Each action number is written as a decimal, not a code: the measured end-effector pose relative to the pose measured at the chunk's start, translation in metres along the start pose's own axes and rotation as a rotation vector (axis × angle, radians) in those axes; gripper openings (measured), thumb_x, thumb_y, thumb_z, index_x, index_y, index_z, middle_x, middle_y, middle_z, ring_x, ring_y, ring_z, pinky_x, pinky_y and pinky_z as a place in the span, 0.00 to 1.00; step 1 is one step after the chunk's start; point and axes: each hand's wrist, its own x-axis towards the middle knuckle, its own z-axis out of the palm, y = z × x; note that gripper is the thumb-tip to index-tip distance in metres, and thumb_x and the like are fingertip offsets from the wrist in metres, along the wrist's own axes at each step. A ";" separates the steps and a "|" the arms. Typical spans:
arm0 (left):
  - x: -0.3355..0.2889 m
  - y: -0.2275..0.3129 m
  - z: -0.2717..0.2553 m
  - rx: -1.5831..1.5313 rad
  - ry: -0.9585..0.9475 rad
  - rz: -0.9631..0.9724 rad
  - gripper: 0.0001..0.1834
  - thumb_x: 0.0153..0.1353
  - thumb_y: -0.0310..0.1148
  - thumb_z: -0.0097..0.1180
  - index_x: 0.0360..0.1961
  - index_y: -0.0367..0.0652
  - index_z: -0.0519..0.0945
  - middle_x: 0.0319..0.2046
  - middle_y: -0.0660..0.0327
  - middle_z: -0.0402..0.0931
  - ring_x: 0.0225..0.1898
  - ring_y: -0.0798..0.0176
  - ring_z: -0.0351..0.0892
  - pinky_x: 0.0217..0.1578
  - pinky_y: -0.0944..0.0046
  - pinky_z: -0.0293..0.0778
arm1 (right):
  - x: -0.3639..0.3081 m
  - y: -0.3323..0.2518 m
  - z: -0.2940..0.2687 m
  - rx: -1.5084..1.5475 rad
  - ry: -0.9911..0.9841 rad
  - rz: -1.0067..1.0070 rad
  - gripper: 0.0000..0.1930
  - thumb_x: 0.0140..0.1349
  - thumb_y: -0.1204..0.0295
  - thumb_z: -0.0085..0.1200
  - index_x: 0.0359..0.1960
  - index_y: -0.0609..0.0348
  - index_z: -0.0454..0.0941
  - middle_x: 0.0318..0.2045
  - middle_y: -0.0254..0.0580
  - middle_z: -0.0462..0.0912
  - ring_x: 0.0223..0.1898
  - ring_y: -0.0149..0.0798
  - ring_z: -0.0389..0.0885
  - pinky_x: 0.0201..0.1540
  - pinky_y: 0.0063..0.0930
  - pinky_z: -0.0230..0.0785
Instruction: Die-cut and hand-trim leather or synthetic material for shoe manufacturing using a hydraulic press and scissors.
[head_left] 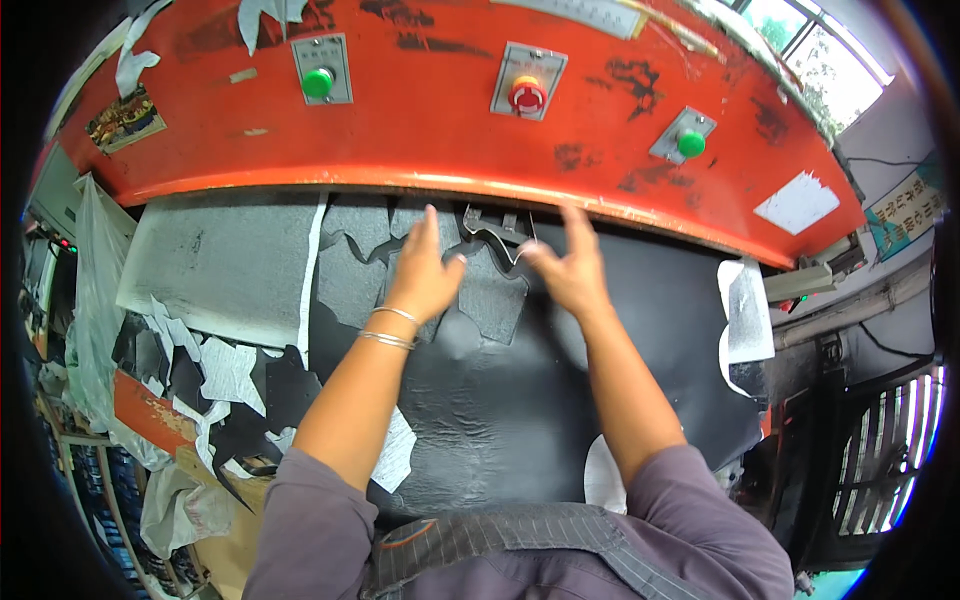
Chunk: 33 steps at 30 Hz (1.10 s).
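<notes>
A metal cutting die [495, 233] with a wavy edge stands on the black leather sheet [480, 400], partly under the orange press head. My left hand [425, 275] is left of the die, fingers stretched up and thumb apart, holding nothing. On the die's other side, my right hand [572, 268] has its fingers extended and its thumb beside the die's right end; whether it touches cannot be told. Grey cut leather pieces [492, 305] lie below the die and around the left hand. The far part of the die is hidden under the press.
Across the back runs the orange press head [420, 130], with green buttons [318, 83] and a red button [527, 95]. A grey slab [220, 265] lies at left, above leather scraps [232, 375]. A white-backed piece [748, 315] sits on the right edge.
</notes>
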 end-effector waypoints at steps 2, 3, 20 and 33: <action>0.011 0.001 -0.041 -0.222 0.236 0.024 0.28 0.61 0.37 0.55 0.61 0.37 0.68 0.58 0.44 0.69 0.61 0.49 0.69 0.59 0.55 0.65 | 0.012 -0.004 -0.037 0.412 0.417 -0.029 0.34 0.64 0.57 0.54 0.66 0.63 0.59 0.65 0.53 0.61 0.68 0.45 0.57 0.67 0.39 0.52; 0.024 0.001 -0.068 -0.366 0.291 -0.053 0.19 0.63 0.36 0.54 0.51 0.37 0.76 0.52 0.48 0.76 0.55 0.51 0.75 0.55 0.57 0.69 | 0.029 -0.019 -0.064 0.588 0.585 -0.037 0.29 0.69 0.60 0.48 0.65 0.64 0.60 0.66 0.51 0.60 0.68 0.43 0.57 0.68 0.38 0.51; -0.111 0.101 -0.143 -0.117 -0.412 0.251 0.15 0.51 0.42 0.67 0.33 0.43 0.80 0.31 0.56 0.78 0.36 0.53 0.79 0.40 0.58 0.74 | -0.100 -0.092 -0.100 0.037 -0.414 -0.047 0.29 0.52 0.53 0.65 0.48 0.63 0.76 0.44 0.52 0.79 0.48 0.51 0.76 0.52 0.41 0.68; -0.239 0.130 -0.075 0.194 -0.238 0.307 0.23 0.43 0.28 0.59 0.45 0.37 0.77 0.33 0.57 0.72 0.36 0.54 0.71 0.38 0.58 0.71 | -0.208 -0.137 -0.076 -0.255 -0.586 -0.235 0.24 0.37 0.63 0.69 0.37 0.60 0.79 0.34 0.40 0.79 0.37 0.42 0.78 0.36 0.32 0.74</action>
